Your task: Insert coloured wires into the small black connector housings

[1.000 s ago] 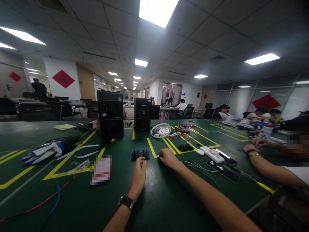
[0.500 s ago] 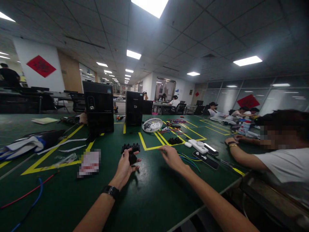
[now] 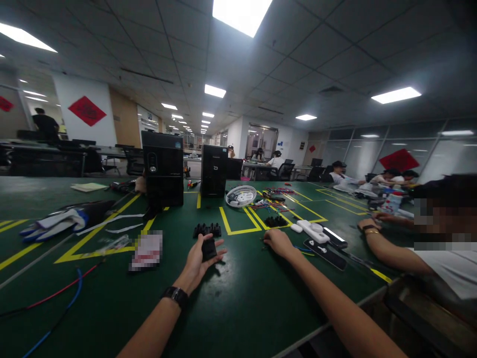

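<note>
My left hand (image 3: 201,256) is palm up with its fingers partly spread, and a small black block (image 3: 209,249) is held between thumb and fingers. Just beyond the fingertips, a row of black plastic parts (image 3: 206,229) stands on the green table. My right hand (image 3: 278,243) is low at the table, its fingers drawn together and pointing left; what they hold, if anything, is too small to make out. Blue and yellow wires (image 3: 304,251) come out from behind this hand. Beyond it lies a clump of black parts (image 3: 275,222).
Two black computer cases (image 3: 164,169) stand at the back, with a white round basket-like part (image 3: 241,196) to their right. A power strip (image 3: 313,231) and a dark phone-like slab (image 3: 325,254) lie rightward, near a co-worker's forearm (image 3: 387,253). Gloves (image 3: 55,223) lie left.
My view has swung slightly left. My right hand has moved onto the wires, covering more of them. My left hand has opened out somewhat, showing more of the black block.
</note>
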Motion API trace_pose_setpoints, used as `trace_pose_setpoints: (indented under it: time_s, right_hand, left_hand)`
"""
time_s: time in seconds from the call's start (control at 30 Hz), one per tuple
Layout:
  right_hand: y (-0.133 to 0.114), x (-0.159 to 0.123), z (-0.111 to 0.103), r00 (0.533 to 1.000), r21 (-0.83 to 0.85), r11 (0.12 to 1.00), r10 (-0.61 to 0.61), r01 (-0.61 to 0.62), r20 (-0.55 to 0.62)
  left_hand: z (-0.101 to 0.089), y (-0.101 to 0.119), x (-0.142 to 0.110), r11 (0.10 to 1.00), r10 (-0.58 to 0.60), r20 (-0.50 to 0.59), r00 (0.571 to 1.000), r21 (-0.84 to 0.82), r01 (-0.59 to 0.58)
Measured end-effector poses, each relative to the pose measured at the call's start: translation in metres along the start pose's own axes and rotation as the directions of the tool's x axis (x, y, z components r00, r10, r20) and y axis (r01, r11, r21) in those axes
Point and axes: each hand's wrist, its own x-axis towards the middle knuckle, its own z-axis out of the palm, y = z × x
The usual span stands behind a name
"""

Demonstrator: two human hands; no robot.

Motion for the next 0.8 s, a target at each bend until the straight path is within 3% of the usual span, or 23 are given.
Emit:
trace_pose_setpoints:
  time_s: [0.13, 0.27, 0.3, 0.37, 0.43, 0.47, 0.53, 0.63, 0.7, 0.8]
  right_hand:
    - [0.002, 0.009, -0.005, 0.998, -0.039, 0.999, 0.026, -0.029, -0.064]
    - [0.014, 0.006, -0.030, 0.972, -0.043, 0.993, 0.099, -0.111, -0.214]
    - [0.016, 0.003, -0.039, 0.949, -0.006, 0.993, 0.111, -0.118, -0.295]
    - [0.014, -0.002, -0.060, 0.859, 0.094, 0.993, 0.111, -0.074, -0.500]
    - [0.001, -0.006, -0.078, 0.748, 0.141, 0.988, 0.049, 0.061, -0.662]
    - [-0.010, -0.007, -0.085, 0.721, 0.161, 0.978, 0.017, 0.132, -0.693]
    - [-0.041, -0.012, -0.088, 0.746, 0.239, 0.939, -0.026, 0.246, -0.665]
    - [-0.100, -0.020, -0.066, 0.870, 0.440, 0.834, -0.091, 0.332, -0.484]
    - [-0.139, -0.019, -0.039, 0.931, 0.591, 0.738, -0.137, 0.324, -0.338]
    - [-0.178, -0.009, 0.000, 0.977, 0.778, 0.590, -0.147, 0.214, -0.157]
  left_hand:
    - [0.001, 0.002, 0.001, 1.000, -0.005, 0.038, 0.999, 0.016, 0.005]
    - [0.001, 0.000, 0.001, 1.000, 0.016, 0.005, 1.000, -0.010, -0.016]
    - [0.001, -0.001, 0.000, 0.999, 0.030, -0.017, 0.999, -0.017, -0.030]
    - [0.001, 0.000, -0.001, 0.998, 0.050, -0.020, 0.999, -0.025, -0.050]
    - [0.002, 0.002, -0.001, 0.997, 0.053, -0.002, 0.999, -0.057, -0.053]
    - [0.003, 0.003, -0.001, 0.995, 0.051, -0.005, 0.999, -0.081, -0.051]
    - [0.005, 0.004, 0.002, 0.987, 0.067, -0.011, 0.998, -0.143, -0.068]
    - [0.005, 0.004, 0.006, 0.961, 0.121, -0.035, 0.992, -0.246, -0.125]
    - [0.002, 0.006, 0.009, 0.937, 0.163, -0.044, 0.986, -0.307, -0.169]
    - [-0.004, 0.011, 0.013, 0.910, 0.199, -0.052, 0.979, -0.361, -0.204]
